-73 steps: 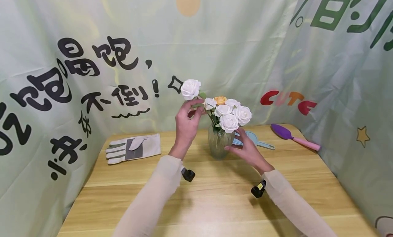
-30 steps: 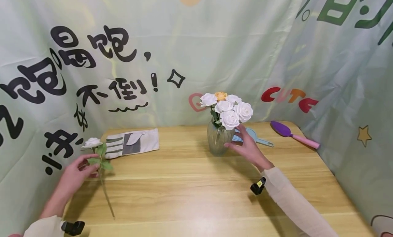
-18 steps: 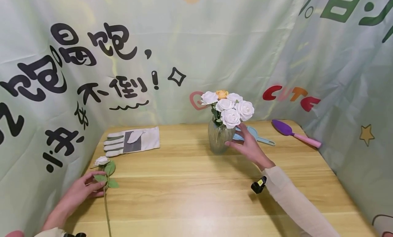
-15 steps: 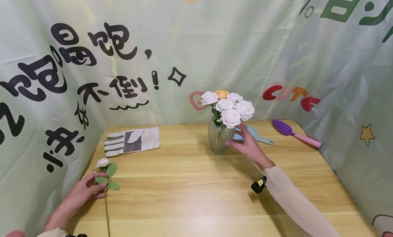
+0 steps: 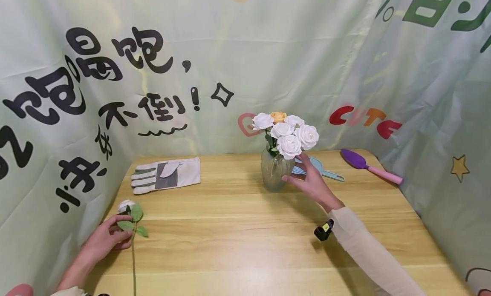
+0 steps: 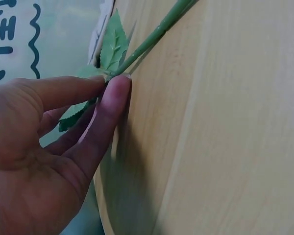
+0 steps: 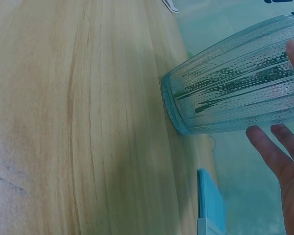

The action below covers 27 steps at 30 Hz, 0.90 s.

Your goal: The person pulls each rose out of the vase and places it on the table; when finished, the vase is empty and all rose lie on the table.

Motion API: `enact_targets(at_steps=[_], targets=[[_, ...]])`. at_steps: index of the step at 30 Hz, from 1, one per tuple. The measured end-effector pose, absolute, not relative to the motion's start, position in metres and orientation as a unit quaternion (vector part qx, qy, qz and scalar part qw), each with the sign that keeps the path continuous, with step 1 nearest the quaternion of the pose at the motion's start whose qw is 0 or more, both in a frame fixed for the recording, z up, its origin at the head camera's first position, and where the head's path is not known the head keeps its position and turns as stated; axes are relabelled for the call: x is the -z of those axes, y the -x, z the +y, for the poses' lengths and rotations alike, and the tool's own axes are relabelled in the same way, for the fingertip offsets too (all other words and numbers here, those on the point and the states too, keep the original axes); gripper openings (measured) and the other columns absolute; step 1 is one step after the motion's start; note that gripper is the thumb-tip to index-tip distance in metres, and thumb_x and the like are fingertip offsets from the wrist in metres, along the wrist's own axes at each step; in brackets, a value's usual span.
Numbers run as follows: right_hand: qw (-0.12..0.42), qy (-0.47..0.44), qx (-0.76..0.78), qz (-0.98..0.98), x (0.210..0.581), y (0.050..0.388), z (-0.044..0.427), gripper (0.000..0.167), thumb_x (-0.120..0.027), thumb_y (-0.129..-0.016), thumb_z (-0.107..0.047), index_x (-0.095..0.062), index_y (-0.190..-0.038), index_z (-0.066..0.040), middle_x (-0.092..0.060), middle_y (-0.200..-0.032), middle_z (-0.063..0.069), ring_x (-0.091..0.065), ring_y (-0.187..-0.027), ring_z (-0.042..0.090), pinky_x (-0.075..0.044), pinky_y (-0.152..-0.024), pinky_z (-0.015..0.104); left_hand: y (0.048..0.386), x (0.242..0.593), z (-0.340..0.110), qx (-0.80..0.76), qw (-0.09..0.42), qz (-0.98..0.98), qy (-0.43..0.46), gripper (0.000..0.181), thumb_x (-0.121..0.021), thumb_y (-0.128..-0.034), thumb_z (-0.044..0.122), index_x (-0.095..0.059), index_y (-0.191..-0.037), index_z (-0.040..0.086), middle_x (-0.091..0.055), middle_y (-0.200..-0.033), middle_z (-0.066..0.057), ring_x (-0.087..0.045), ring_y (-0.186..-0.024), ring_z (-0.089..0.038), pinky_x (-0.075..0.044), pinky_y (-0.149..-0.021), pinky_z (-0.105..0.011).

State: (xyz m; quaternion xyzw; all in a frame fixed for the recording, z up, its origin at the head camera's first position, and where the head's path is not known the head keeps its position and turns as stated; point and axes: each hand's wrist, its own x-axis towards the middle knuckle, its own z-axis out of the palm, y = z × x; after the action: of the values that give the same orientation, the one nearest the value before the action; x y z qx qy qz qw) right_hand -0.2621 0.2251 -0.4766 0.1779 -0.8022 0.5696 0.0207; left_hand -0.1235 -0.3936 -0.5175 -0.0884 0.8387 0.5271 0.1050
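At the table's left edge, the left hand (image 5: 105, 239) pinches the green stem of a white rose (image 5: 125, 205) between thumb and fingers, near its leaves. In the left wrist view the stem (image 6: 154, 38) runs up and right from the fingertips of the left hand (image 6: 54, 142). A ribbed glass vase (image 5: 273, 172) stands upright at the back, with several white roses (image 5: 289, 146) and one orange rose (image 5: 278, 116) in it. The right hand (image 5: 312, 183) is curved around the vase's right side, thumb in front. The right wrist view shows the vase (image 7: 235, 81) beside the right hand's fingers (image 7: 269, 147).
A grey and white glove (image 5: 166, 175) lies at the back left of the wooden table (image 5: 230, 245). Light blue utensils (image 5: 331, 175) lie behind the right hand. Farther right is a purple trowel with a pink handle (image 5: 383, 175). Printed fabric (image 5: 291, 61) hangs around the table.
The left hand has drawn one white rose away from beside the vase and lowered it to the table's left side. The right hand has stayed at the vase. The head view has shifted slightly.
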Motion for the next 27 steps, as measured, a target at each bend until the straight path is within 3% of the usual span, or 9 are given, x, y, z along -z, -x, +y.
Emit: enact_targets(at_steps=[3, 7, 9, 12, 16, 18, 20, 23, 27], targets=[[0.021, -0.181, -0.571, -0.8, 0.478, 0.263, 0.225, 0.104, -0.083, -0.098, -0.009, -0.016, -0.175, -0.024, -0.023, -0.18, 0.013, -0.04, -0.158, 0.048, -0.054, -0.112, 0.067, 0.122, 0.519, -0.397, -0.531, 0.105, 0.835, 0.098, 0.059, -0.069, -0.1023, -0.003, -0.041, -0.152, -0.014, -0.069, -0.094, -0.014, -0.076, -0.075, -0.016, -0.07, -0.075, -0.031], [0.023, -0.182, -0.571, -0.801, 0.478, 0.262, 0.225, 0.104, -0.083, -0.098, -0.01, -0.015, -0.175, -0.023, -0.023, -0.18, 0.014, -0.04, -0.158, 0.048, -0.055, -0.112, 0.067, 0.12, 0.519, -0.407, -0.524, 0.101, 0.84, 0.097, 0.065, -0.072, -0.1036, 0.004, -0.038, -0.157, -0.011, -0.071, -0.115, -0.024, -0.08, -0.082, -0.021, -0.07, -0.079, -0.032], [0.025, -0.179, -0.57, -0.801, 0.478, 0.262, 0.225, 0.104, -0.084, -0.097, -0.01, -0.015, -0.175, -0.024, -0.023, -0.18, 0.014, -0.04, -0.157, 0.048, -0.055, -0.112, 0.065, 0.118, 0.512, -0.41, -0.495, 0.094, 0.859, 0.086, 0.068, -0.072, -0.1053, 0.012, -0.037, -0.16, -0.008, -0.07, -0.126, -0.029, -0.08, -0.083, -0.022, -0.069, -0.08, -0.031], [0.026, -0.179, -0.569, -0.802, 0.479, 0.262, 0.226, 0.105, -0.083, -0.098, -0.009, -0.014, -0.175, -0.023, -0.022, -0.18, 0.016, -0.04, -0.157, 0.048, -0.056, -0.112, 0.064, 0.12, 0.494, -0.412, -0.433, 0.083, 0.894, 0.077, 0.073, -0.071, -0.1079, 0.028, -0.036, -0.165, -0.001, -0.072, -0.13, -0.029, -0.078, -0.085, -0.021, -0.062, -0.081, -0.033], [0.025, -0.176, -0.568, -0.803, 0.479, 0.263, 0.226, 0.105, -0.083, -0.098, -0.009, -0.014, -0.176, -0.022, -0.021, -0.181, 0.016, -0.039, -0.158, 0.048, -0.055, -0.113, 0.063, 0.131, 0.471, -0.406, -0.38, 0.052, 0.922, 0.057, 0.072, -0.069, -0.1082, 0.042, -0.043, -0.163, 0.004, -0.065, -0.142, -0.032, -0.069, -0.092, -0.004, -0.056, -0.091, -0.051], [0.024, -0.172, -0.57, -0.803, 0.479, 0.263, 0.226, 0.105, -0.083, -0.098, -0.009, -0.015, -0.175, -0.023, -0.021, -0.181, 0.015, -0.039, -0.158, 0.047, -0.055, -0.113, 0.063, 0.139, 0.462, -0.396, -0.373, 0.026, 0.927, 0.043, 0.068, -0.07, -0.1074, 0.043, -0.048, -0.16, 0.004, -0.063, -0.145, -0.033, -0.065, -0.095, 0.004, -0.056, -0.092, -0.052], [0.023, -0.172, -0.569, -0.804, 0.479, 0.263, 0.225, 0.105, -0.083, -0.098, -0.009, -0.014, -0.176, -0.023, -0.021, -0.181, 0.015, -0.039, -0.158, 0.048, -0.055, -0.113, 0.063, 0.151, 0.454, -0.382, -0.371, -0.003, 0.928, 0.029, 0.062, -0.072, -0.1068, 0.042, -0.056, -0.154, 0.005, -0.065, -0.143, -0.031, -0.06, -0.095, 0.011, -0.059, -0.087, -0.043], [0.024, -0.173, -0.57, -0.803, 0.479, 0.262, 0.225, 0.106, -0.083, -0.098, -0.008, -0.013, -0.176, -0.021, -0.021, -0.181, 0.016, -0.039, -0.158, 0.048, -0.055, -0.113, 0.064, 0.171, 0.44, -0.355, -0.38, -0.029, 0.924, 0.008, 0.053, -0.073, -0.1063, 0.04, -0.063, -0.148, 0.008, -0.074, -0.129, -0.021, -0.064, -0.09, 0.011, -0.056, -0.075, -0.023], [0.023, -0.175, -0.572, -0.801, 0.477, 0.262, 0.223, 0.105, -0.083, -0.097, -0.007, -0.013, -0.176, -0.019, -0.021, -0.18, 0.018, -0.04, -0.157, 0.049, -0.055, -0.113, 0.064, 0.2, 0.42, -0.317, -0.395, -0.04, 0.917, -0.026, 0.048, -0.072, -0.1069, 0.04, -0.067, -0.143, 0.01, -0.071, -0.137, -0.017, -0.069, -0.1, -0.002, -0.058, -0.078, -0.02]])
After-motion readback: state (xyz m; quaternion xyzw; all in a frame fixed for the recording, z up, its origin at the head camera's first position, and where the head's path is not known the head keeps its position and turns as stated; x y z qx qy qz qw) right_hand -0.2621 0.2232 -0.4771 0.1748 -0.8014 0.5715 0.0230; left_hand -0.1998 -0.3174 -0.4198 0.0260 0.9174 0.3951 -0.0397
